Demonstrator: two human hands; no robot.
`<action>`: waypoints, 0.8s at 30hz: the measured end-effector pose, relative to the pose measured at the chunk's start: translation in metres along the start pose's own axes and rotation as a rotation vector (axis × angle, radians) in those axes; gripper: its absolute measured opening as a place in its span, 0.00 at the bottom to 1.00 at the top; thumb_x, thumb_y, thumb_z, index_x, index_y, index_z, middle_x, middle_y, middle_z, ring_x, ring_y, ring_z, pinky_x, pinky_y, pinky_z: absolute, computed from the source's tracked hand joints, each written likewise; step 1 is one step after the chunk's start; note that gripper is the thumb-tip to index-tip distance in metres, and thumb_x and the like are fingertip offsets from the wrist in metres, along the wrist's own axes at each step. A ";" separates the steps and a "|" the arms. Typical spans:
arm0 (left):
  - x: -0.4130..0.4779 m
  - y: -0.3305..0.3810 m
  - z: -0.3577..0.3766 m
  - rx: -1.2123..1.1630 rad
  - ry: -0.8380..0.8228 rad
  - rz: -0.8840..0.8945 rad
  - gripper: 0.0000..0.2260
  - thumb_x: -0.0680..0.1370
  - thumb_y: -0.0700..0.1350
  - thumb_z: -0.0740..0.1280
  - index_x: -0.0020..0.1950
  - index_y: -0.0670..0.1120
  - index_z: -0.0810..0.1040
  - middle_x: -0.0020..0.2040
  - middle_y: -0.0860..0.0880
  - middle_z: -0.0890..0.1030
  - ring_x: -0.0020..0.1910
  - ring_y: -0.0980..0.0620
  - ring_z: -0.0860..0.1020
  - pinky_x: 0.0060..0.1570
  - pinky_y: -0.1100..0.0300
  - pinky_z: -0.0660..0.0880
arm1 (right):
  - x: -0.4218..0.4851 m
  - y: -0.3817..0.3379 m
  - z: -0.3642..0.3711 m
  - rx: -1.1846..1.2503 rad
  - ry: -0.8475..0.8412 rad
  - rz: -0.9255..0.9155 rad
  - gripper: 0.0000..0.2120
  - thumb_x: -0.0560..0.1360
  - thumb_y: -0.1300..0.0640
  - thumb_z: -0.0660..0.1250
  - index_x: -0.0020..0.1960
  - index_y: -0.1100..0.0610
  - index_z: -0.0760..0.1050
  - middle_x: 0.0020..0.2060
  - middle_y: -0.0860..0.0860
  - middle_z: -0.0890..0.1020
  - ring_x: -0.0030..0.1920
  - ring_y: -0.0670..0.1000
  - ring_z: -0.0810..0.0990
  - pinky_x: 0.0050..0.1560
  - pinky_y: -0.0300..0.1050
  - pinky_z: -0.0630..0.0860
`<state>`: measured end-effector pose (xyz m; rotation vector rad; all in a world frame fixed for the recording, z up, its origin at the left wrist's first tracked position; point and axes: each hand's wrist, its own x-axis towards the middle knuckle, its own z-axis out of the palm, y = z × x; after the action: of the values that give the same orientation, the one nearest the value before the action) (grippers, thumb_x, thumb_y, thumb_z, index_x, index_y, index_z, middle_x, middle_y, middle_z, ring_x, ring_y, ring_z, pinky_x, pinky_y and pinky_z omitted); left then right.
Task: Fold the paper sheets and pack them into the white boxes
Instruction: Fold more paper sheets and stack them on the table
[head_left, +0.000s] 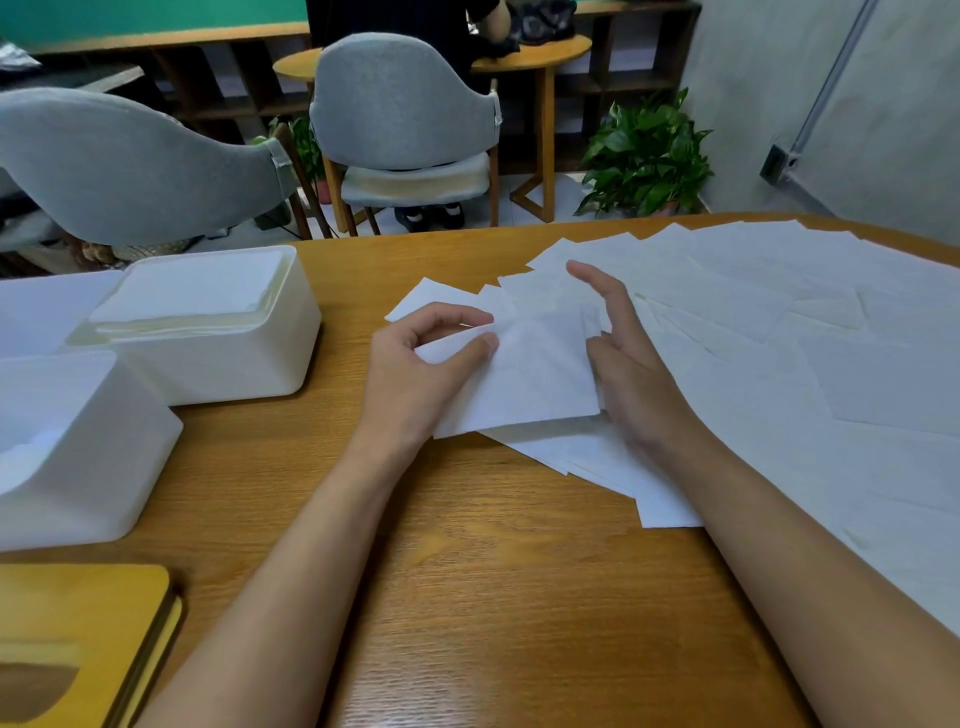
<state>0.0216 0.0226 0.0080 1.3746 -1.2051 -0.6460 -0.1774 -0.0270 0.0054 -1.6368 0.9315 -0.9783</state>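
Left hand (415, 364) pinches the left edge of a paper sheet (530, 374) atop the spread pile on the table (467, 597); right hand (628, 364) rests open beside it. Thin, limp, easily creased: best held by its edges.
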 end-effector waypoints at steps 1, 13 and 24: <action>0.000 0.000 0.000 0.009 0.007 0.004 0.05 0.77 0.43 0.77 0.52 0.48 0.87 0.50 0.61 0.86 0.51 0.67 0.80 0.48 0.74 0.71 | 0.000 -0.001 0.000 -0.009 0.004 0.001 0.26 0.87 0.61 0.52 0.77 0.35 0.63 0.71 0.35 0.69 0.62 0.29 0.73 0.58 0.30 0.72; 0.000 -0.004 0.004 0.034 -0.003 0.043 0.06 0.77 0.42 0.77 0.54 0.48 0.86 0.49 0.61 0.86 0.51 0.66 0.81 0.51 0.70 0.73 | 0.000 0.010 0.002 -0.074 -0.046 -0.088 0.29 0.84 0.53 0.67 0.77 0.31 0.60 0.77 0.40 0.69 0.73 0.50 0.74 0.73 0.60 0.73; 0.004 -0.009 0.001 -0.145 -0.037 -0.132 0.13 0.79 0.44 0.76 0.63 0.51 0.83 0.37 0.54 0.83 0.38 0.55 0.80 0.36 0.61 0.75 | 0.002 0.002 -0.007 0.137 -0.018 -0.062 0.26 0.83 0.59 0.69 0.73 0.36 0.66 0.67 0.50 0.80 0.60 0.56 0.84 0.60 0.59 0.82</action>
<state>0.0248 0.0168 0.0004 1.3319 -1.0811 -0.8394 -0.1836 -0.0316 0.0051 -1.5645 0.7882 -1.0448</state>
